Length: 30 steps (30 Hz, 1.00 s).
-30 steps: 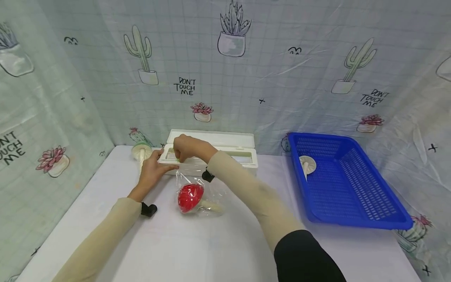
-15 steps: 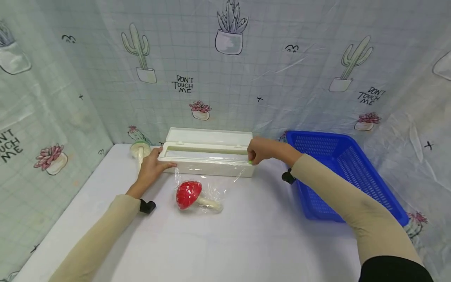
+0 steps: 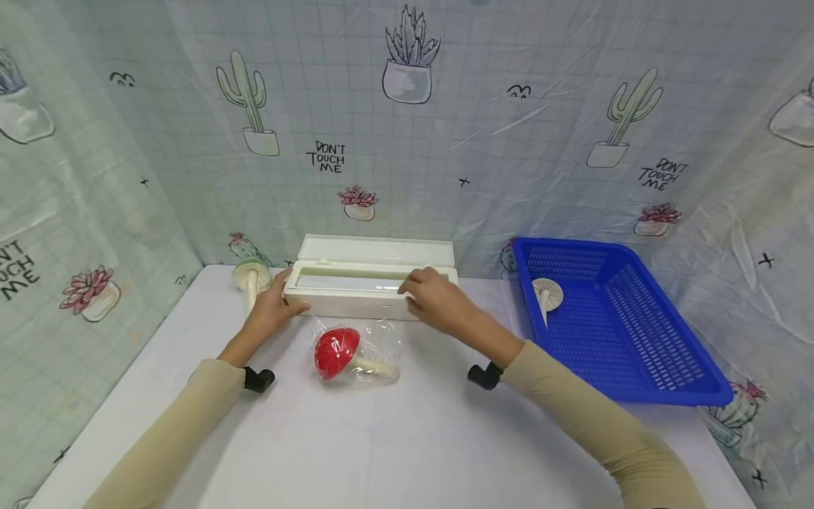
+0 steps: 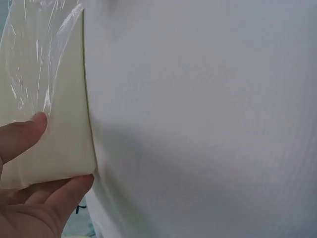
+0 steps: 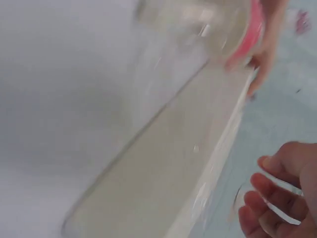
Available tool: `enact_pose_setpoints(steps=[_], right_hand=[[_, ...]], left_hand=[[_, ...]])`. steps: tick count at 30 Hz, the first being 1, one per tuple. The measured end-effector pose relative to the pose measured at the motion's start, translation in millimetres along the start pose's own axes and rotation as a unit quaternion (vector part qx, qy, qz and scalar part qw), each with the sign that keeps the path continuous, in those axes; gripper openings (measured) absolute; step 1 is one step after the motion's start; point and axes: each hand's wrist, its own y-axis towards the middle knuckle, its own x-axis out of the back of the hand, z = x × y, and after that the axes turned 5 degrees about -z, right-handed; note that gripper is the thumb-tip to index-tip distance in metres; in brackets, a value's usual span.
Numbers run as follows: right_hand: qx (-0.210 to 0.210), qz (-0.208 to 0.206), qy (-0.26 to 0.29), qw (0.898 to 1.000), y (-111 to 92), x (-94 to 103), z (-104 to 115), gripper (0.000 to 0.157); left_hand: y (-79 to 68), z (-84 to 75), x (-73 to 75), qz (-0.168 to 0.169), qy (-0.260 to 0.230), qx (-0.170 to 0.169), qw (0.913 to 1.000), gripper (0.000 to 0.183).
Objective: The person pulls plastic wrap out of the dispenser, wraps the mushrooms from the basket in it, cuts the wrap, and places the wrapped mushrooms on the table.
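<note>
A long white cling film dispenser box (image 3: pixel 343 305) stands at the back of the table, its lid (image 3: pixel 375 249) raised. My left hand (image 3: pixel 267 311) grips the box's left end; in the left wrist view the thumb (image 4: pixel 29 131) presses its front, fingers round the end. My right hand (image 3: pixel 439 300) is at the box's front right, fingers loosely bent; the right wrist view shows nothing plainly held. Clear film (image 3: pixel 381 339) hangs from the front and lies about a red-capped toy mushroom (image 3: pixel 337 352) on its side. The right wrist view blurs this mushroom (image 5: pixel 218 25).
Right of the box stands a blue plastic basket (image 3: pixel 610 397), with a pale mushroom (image 3: pixel 547 294) inside. Another pale mushroom (image 3: pixel 251 276) is at the back left, beyond my left hand. A printed curtain (image 3: pixel 483 141) closes off the back and sides.
My right hand slid from the box's left end to its right end, with a small green piece at the fingers, then came back leftward and forward. My left hand stayed on the box.
</note>
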Motion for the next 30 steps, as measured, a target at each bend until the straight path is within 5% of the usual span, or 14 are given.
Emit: enact_pose_setpoints(steps=[5,10,18,23,25,30], right_hand=[[0.005,0.041,0.089,0.995,9.0,-29.5,59.1,0.044],[-0.034,0.099,0.095,0.990,17.1,-60.9,93.9,0.077],[-0.061,0.087,0.118,0.987,16.3,-85.4,98.2,0.070],[-0.083,0.042,0.164,0.982,12.0,-81.6,90.7,0.071],[-0.097,0.029,0.180,0.978,10.3,-80.2,87.5,0.073],[-0.100,-0.008,0.221,0.970,7.2,-78.6,80.6,0.074]], left_hand=[[-7.2,-6.5,2.2,-0.029,-0.015,0.013,0.9994,0.082],[-14.4,-18.6,4.4,-0.076,0.004,-0.003,0.9971,0.045],[-29.7,-24.1,14.9,-0.093,0.002,-0.031,0.9952,0.018],[-34.5,-19.1,21.1,-0.034,-0.112,-0.027,0.9928,0.021],[-35.8,-18.3,21.7,0.011,-0.193,-0.019,0.9809,0.024],[-35.0,-27.5,13.8,0.074,-0.367,0.020,0.9271,0.021]])
